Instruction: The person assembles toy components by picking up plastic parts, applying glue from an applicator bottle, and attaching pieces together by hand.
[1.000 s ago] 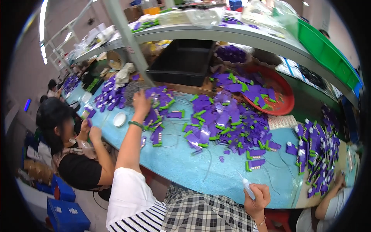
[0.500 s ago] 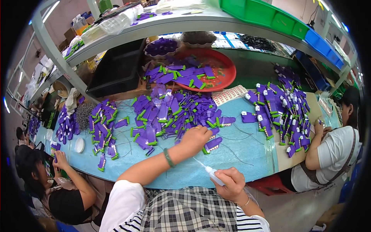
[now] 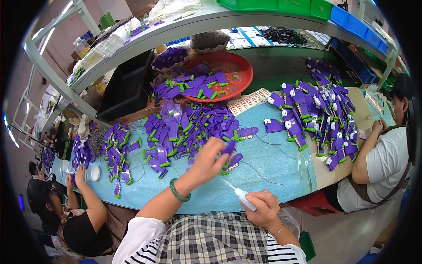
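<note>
My left hand (image 3: pixel 206 162), a green bangle at its wrist, is raised over the blue table mat (image 3: pixel 211 193). Its thumb and fingers close on a small purple plastic piece (image 3: pixel 229 148), slightly blurred. In my right hand (image 3: pixel 263 208) is a white squeeze bottle (image 3: pixel 245 199), its thin nozzle tilted up to the left, just below the left hand. Purple parts with green ends and toothed strips (image 3: pixel 234 162) lie beside my left fingers. Beyond them spreads a heap of purple and green parts (image 3: pixel 193 125).
At the back stand a red basin (image 3: pixel 239 83) and a black tray (image 3: pixel 127 86), under a metal shelf (image 3: pixel 176 31). A red-and-white sticker sheet (image 3: pixel 248 101) lies behind the heap. More parts (image 3: pixel 325 114) are piled right. One person (image 3: pixel 382 154) sits right, another (image 3: pixel 83 215) left.
My left hand has lifted and drawn back left from the parts, now with a purple piece in its fingers. The right hand and bottle stay nearly still. The view has shifted slightly.
</note>
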{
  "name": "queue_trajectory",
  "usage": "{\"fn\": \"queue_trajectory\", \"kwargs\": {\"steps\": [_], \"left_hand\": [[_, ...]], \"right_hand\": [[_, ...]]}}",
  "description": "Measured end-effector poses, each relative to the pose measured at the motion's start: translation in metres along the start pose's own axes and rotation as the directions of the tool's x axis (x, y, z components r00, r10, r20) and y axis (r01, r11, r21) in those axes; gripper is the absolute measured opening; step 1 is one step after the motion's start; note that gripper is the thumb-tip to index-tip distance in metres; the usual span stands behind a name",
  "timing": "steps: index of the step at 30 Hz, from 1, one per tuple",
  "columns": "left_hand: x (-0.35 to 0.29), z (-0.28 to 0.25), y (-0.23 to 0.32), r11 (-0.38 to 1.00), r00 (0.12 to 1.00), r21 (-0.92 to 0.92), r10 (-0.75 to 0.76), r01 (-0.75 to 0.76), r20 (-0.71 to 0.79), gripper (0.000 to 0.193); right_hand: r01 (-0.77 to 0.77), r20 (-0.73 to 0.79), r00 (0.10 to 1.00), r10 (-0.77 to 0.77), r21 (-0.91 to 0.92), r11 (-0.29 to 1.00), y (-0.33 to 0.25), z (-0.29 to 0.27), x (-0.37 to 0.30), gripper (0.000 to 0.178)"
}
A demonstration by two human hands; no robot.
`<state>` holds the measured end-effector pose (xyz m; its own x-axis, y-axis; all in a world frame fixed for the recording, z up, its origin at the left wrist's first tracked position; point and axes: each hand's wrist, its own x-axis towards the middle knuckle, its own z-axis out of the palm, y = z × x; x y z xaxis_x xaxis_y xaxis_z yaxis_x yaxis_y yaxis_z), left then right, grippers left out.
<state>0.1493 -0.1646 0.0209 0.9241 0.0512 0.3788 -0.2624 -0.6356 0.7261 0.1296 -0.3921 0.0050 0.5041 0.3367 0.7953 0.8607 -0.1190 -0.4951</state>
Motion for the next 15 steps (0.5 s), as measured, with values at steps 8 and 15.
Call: {"fn": "queue_trajectory", "kwargs": {"steps": [8,15], "left_hand": [[-0.023,0.038,0.001,0.914,0.974,0.406,-0.098,0.007,0.204,0.036],[0.008,0.045,0.000,0.953,0.954,0.296,-0.030,-0.063,0.299,0.027]], "right_hand": [[-0.023,-0.020,1.000,0.023,0.005,1.000,0.007,-0.012,-0.008,0.038],[-0.055,-0.056,0.997,0.053,-0.023,0.998,0.016,-0.023,-0.016,0.037]]}}
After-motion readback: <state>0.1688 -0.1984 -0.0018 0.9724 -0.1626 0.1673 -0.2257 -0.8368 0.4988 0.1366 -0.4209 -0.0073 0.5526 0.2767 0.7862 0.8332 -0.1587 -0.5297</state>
